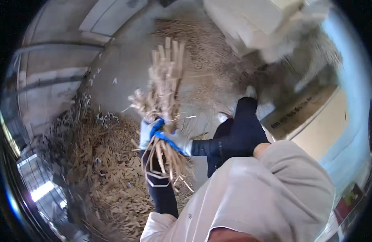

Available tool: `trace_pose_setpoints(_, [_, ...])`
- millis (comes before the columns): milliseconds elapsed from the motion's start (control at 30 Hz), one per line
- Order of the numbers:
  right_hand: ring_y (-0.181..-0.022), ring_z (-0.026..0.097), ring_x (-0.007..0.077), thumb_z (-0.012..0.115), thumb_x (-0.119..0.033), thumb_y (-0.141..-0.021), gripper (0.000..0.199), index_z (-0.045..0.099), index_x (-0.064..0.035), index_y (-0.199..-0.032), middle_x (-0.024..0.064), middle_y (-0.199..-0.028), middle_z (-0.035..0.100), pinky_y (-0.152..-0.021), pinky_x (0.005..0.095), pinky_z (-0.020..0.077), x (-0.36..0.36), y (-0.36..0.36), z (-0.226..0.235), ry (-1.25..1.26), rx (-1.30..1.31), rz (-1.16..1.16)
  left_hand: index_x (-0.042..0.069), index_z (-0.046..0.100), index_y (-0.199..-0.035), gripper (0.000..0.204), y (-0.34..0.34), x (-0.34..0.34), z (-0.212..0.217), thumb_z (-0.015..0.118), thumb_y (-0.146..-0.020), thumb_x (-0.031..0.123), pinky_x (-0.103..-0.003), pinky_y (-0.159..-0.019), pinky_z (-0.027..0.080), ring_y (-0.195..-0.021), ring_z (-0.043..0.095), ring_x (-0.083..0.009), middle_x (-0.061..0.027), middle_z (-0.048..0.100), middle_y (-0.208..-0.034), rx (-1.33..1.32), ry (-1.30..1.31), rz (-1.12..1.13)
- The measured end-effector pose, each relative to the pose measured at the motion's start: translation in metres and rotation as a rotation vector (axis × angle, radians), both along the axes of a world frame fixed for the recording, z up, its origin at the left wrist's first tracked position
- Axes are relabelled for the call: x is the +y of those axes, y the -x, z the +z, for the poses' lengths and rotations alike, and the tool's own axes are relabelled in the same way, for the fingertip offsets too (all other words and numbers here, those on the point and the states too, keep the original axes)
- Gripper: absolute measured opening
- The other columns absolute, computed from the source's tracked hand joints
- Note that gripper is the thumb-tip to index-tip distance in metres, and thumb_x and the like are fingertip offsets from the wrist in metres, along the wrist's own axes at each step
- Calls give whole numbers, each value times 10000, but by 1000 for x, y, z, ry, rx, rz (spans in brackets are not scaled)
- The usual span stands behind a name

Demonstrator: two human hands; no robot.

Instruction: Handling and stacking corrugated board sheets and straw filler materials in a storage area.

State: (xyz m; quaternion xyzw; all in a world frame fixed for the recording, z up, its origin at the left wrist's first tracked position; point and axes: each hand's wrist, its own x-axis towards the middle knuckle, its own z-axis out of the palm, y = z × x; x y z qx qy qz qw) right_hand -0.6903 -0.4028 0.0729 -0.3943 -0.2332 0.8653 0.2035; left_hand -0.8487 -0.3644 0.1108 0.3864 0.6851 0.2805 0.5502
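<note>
Head view shows both hands closed around one bundle of pale wooden strips point(164, 86), held upright in front of the person's body above the floor point(125, 68). The left hand point(147, 131), in a grey glove with blue fingers, clenches the bundle at its waist from the left; the right hand point(176, 141), gloved the same way, wraps it just below and from the right, so the two grips touch. The upper ends fan out unevenly, some strips standing taller than others, and the lower ends splay loose under the hands, with a thin band point(155, 177) looping around them. Below and to the left lies a wide heap of loose strips point(101, 169) on the floor. Judging by the ragged top and slack bottom, single strips could slide out and drop onto the heap if the squeeze eases, and the splintered ends could snag the gloves or the dark sleeves point(218, 146).
</note>
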Motion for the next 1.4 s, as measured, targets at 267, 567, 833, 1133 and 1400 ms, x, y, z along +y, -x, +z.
trace_pose_setpoints(267, [-1063, 587, 173, 853, -265, -738, 706, 523, 20, -1293, 98, -1181, 648, -994, 340, 456, -41, 176, 68, -538, 491, 93, -49, 498, -1275, 495, 159, -145, 97, 676, -815, -6, -324, -896, 504, -1014, 622, -215, -139, 618, -1189, 172, -561, 674])
trace_pose_setpoints(567, [-996, 666, 312, 852, -512, -626, 874, 541, 29, -1239, 228, -1078, 671, -865, 376, 513, -23, 226, 71, -975, 446, 660, -68, 422, -1401, 452, 188, -267, 52, 382, -1034, 192, -396, -1057, 431, -1184, 563, -255, -175, 537, -1350, 797, -458, 790])
trace_pose_setpoints(833, [-649, 626, 91, 864, -294, -724, 388, 716, 4, -923, 69, -801, 715, -560, 272, 511, -31, 243, 7, -612, 808, 1033, -32, 537, -1305, 379, 117, -262, 4, 518, -951, 102, -366, -992, 462, -1157, 569, -231, -158, 571, -1296, 531, -356, 1059])
trace_pose_setpoints(1133, [-815, 640, 164, 704, 36, -701, 433, 605, -2, -1121, 74, -928, 651, -747, 298, 540, -61, 237, -94, -681, 295, 951, -22, 594, -1030, 452, 142, -242, -134, 855, -705, 153, -269, -688, 513, -828, 616, -125, -126, 652, -994, -12, -902, 1271])
trace_pose_setpoints(1400, [-848, 612, 178, 686, 44, -659, 673, 450, -46, -1282, 53, -1008, 573, -735, 307, 539, -56, 329, -141, -774, 243, 1323, -46, 596, -1170, 600, 210, -280, -139, 858, -714, 244, -344, -849, 495, -955, 599, -169, -132, 654, -1087, 122, -1031, 1364])
